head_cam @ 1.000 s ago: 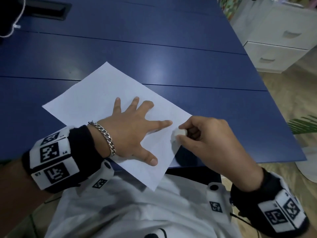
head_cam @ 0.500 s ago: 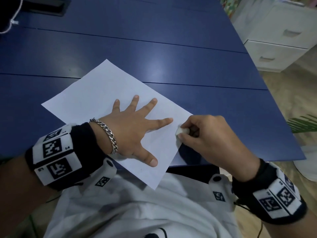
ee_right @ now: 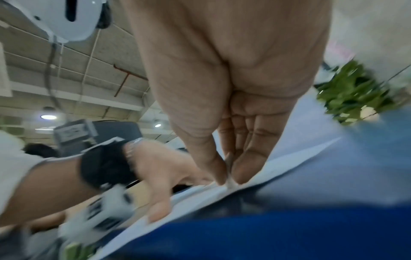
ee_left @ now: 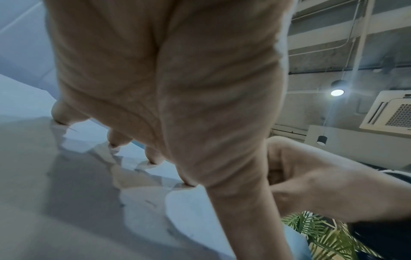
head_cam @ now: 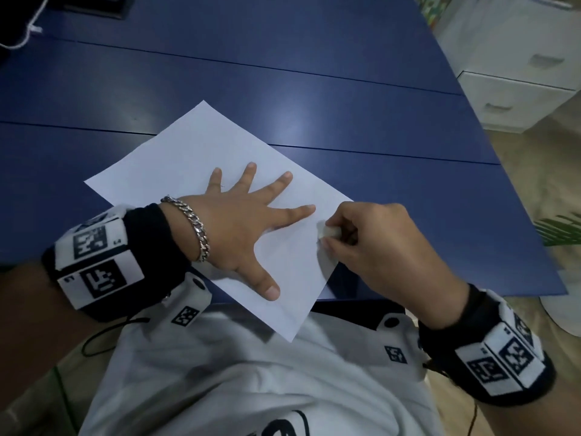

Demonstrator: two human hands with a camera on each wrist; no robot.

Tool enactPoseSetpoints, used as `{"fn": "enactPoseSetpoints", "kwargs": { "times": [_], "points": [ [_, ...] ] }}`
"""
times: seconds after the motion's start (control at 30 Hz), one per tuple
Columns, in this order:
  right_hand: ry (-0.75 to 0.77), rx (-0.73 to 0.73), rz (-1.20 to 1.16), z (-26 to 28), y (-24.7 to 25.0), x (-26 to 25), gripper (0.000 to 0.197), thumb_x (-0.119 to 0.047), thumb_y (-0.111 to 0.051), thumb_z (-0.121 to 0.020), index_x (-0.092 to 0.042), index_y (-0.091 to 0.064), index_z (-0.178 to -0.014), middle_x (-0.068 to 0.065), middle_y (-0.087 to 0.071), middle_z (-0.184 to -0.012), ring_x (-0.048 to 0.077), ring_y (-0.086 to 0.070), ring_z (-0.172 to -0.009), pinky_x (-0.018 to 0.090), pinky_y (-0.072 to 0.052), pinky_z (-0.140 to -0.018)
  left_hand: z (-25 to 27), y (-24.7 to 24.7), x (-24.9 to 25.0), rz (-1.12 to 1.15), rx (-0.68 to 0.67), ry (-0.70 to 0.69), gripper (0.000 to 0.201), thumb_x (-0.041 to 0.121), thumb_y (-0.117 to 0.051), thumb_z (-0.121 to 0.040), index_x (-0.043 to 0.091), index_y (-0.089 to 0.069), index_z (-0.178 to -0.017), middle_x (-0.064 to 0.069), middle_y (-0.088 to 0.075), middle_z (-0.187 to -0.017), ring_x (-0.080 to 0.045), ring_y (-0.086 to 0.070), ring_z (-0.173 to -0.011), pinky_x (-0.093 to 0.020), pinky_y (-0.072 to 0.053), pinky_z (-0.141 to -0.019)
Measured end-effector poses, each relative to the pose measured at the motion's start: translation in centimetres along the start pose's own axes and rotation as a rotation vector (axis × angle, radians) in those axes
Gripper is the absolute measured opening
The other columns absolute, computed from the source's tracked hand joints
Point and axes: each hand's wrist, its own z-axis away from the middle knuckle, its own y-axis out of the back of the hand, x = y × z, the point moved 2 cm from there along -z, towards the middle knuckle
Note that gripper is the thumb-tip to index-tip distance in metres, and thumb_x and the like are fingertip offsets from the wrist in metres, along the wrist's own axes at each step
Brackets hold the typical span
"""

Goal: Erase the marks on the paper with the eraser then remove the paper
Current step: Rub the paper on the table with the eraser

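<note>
Right hand (head_cam: 374, 247): thumb and fingers curled, pinching a small white eraser (head_cam: 328, 231) with its lower face on the paper (head_cam: 195, 158). Contact is near the sheet's right edge, just off the left index fingertip.

Left hand (head_cam: 239, 228): flat, fingers straight and spread, palm down on the middle of the sheet, pinning it. It grips nothing.

The sheet lies skewed on the blue counter (head_cam: 283, 58), its near corner hanging past the counter edge toward the person's white shirt (head_cam: 251, 372).

Step in hand, as I judge it: rubbing out marks by the right edge. Removal not begun; the sheet is flat and held. Next move calls for short strokes under steady left-hand pressure, since rubbing this close to an edge could buckle or tear the paper.

Views differ. Head view shows the whole layout but almost no marks. Left wrist view shows faint dark strokes on the sheet beside the fingertips (ee_left: 153, 158), so erasing looks unfinished. Right wrist view, blurred, shows the eraser tip (ee_right: 230, 183) meeting the paper between thumb and finger.
</note>
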Motion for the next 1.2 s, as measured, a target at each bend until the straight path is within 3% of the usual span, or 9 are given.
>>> {"fn": "enactPoseSetpoints", "kwargs": {
  "times": [0.07,0.2,0.4,0.57,0.77,0.87,0.93,1.1,1.2],
  "points": [
    [0.057,-0.027,0.024,1.0,-0.8,-1.0,0.009,-0.031,-0.067,-0.095,-0.023,-0.069,-0.089,-0.008,-0.071,-0.074,0.011,-0.066,-0.071,0.035,-0.057,-0.069,0.1,0.0,0.0,-0.007,0.002,0.009,0.133,0.099,-0.063,-0.049,0.07,0.03,-0.14,0.011,0.042,-0.161,-0.044,0.031,-0.15,-0.077,0.006,-0.115],
    [0.157,-0.214,0.029,2.8,-1.8,-3.4,0.015,-0.03,-0.06,-0.096,-0.02,-0.061,-0.083,-0.005,-0.065,-0.069,0.014,-0.062,-0.063,0.038,-0.055,-0.064,0.1,0.0,0.1,-0.021,0.004,0.005,0.133,0.1,-0.062,-0.049,0.07,0.03,-0.14,0.012,0.044,-0.16,-0.044,0.031,-0.15,-0.077,0.005,-0.115],
    [0.057,0.018,0.084,-0.3,0.2,-0.5,0.01,-0.026,-0.064,-0.093,-0.021,-0.07,-0.087,-0.005,-0.07,-0.071,0.019,-0.066,-0.069,0.041,-0.057,-0.067,0.1,0.0,0.0,-0.013,0.004,0.014,0.133,0.099,-0.063,-0.05,0.069,0.03,-0.14,0.012,0.042,-0.161,-0.044,0.031,-0.151,-0.077,0.005,-0.114],
    [0.175,-0.237,0.059,2.8,-1.4,-3.7,0.013,-0.027,-0.061,-0.094,-0.019,-0.061,-0.083,-0.003,-0.065,-0.068,0.016,-0.06,-0.063,0.037,-0.054,-0.065,0.2,0.0,0.1,-0.016,0.003,0.016,0.133,0.099,-0.063,-0.05,0.069,0.03,-0.141,0.012,0.043,-0.161,-0.044,0.031,-0.15,-0.077,0.005,-0.115],
    [0.056,0.02,0.057,-0.4,0.5,0.3,0.013,-0.026,-0.064,-0.095,-0.02,-0.069,-0.085,-0.006,-0.069,-0.069,0.017,-0.065,-0.068,0.04,-0.057,-0.068,0.1,0.0,0.0,-0.03,0.0,0.014,0.133,0.101,-0.06,-0.048,0.069,0.032,-0.14,0.011,0.042,-0.161,-0.044,0.03,-0.151,-0.077,0.004,-0.114],
    [0.116,-0.073,0.076,1.7,-0.6,-1.0,0.012,-0.027,-0.064,-0.094,-0.021,-0.067,-0.084,-0.005,-0.068,-0.068,0.015,-0.063,-0.065,0.035,-0.054,-0.064,0.4,0.1,-0.1,-0.033,-0.012,-0.002,0.133,0.099,-0.063,-0.05,0.07,0.031,-0.14,0.012,0.043,-0.161,-0.042,0.032,-0.151,-0.076,0.006,-0.116],
    [0.131,-0.148,0.042,2.4,-0.5,-1.2,0.011,-0.03,-0.067,-0.092,-0.022,-0.069,-0.085,-0.007,-0.07,-0.069,0.013,-0.064,-0.067,0.03,-0.052,-0.064,0.7,0.4,-0.3,-0.048,-0.019,-0.03,0.134,0.096,-0.067,-0.051,0.071,0.029,-0.14,0.012,0.044,-0.16,-0.041,0.035,-0.15,-0.073,0.013,-0.116],
    [0.1,0.01,-0.007,-0.1,2.3,2.0,0.004,-0.028,-0.072,-0.094,-0.028,-0.075,-0.093,-0.014,-0.072,-0.073,0.005,-0.068,-0.071,0.025,-0.053,-0.069,2.1,1.1,-1.5,-0.119,-0.003,-0.075,0.137,0.081,-0.079,-0.056,0.072,0.029,-0.14,0.01,0.043,-0.161,-0.031,0.037,-0.15,-0.062,0.02,-0.119],
    [0.133,-0.074,0.024,-0.2,1.9,2.3,0.004,-0.031,-0.072,-0.095,-0.028,-0.076,-0.095,-0.016,-0.071,-0.072,0.005,-0.068,-0.073,0.027,-0.055,-0.067,3.3,1.4,-2.8,-0.068,0.002,-0.049,0.113,0.074,-0.076,-0.071,0.077,0.011,-0.142,0.007,0.021,-0.168,-0.021,0.024,-0.155,-0.052,0.013,-0.125]
  ]
}}
